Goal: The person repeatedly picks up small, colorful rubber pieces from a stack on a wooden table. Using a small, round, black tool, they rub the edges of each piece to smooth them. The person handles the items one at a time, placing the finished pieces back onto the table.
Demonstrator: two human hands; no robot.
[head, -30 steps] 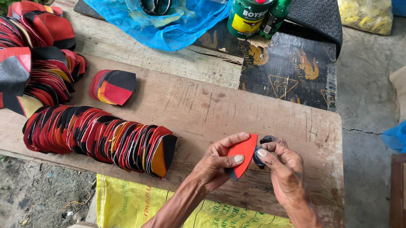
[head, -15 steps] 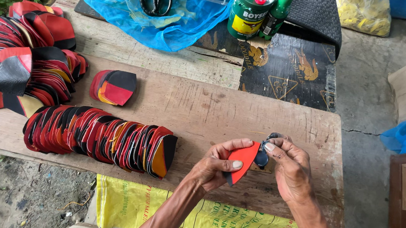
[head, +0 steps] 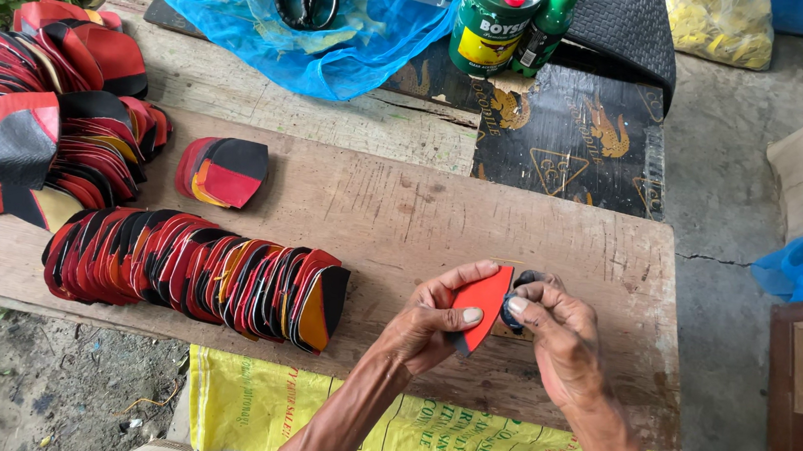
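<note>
Both hands have barely shifted: left hand (head: 431, 320) pinches a red piece (head: 485, 304) over the wooden plank (head: 481, 224), right hand (head: 559, 340) grips a small dark object (head: 515, 312) against it. Concrete floor (head: 718, 239) lies alongside.

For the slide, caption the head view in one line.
Left hand holds a red leather piece while the right hand works its edge, beside a fanned row of cut pieces on a wooden board.
</note>
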